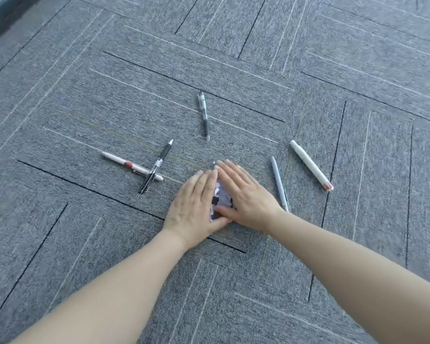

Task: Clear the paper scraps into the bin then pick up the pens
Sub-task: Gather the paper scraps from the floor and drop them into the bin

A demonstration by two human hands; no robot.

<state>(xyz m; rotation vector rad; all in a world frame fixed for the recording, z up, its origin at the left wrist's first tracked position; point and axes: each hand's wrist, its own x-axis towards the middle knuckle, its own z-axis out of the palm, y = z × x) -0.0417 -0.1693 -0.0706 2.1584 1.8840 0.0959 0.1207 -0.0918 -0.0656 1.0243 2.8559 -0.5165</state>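
Note:
A small heap of white paper scraps point(221, 199) lies on the grey carpet, cupped between my two hands. My left hand point(194, 207) presses in from the left and my right hand point(246, 197) from the right, fingertips meeting at the far side. Several pens lie around them: a clear black pen point(203, 115) farther away, a black pen point(155, 167) crossed over a white and red pen point(132, 166) at the left, a thin grey pen point(279, 183) beside my right hand, and a white pen point(310, 165) at the right. No bin is in view.
Grey carpet tiles point(85, 244) with dark and light lines cover the whole floor. A dark edge point(0, 23) shows at the top left corner.

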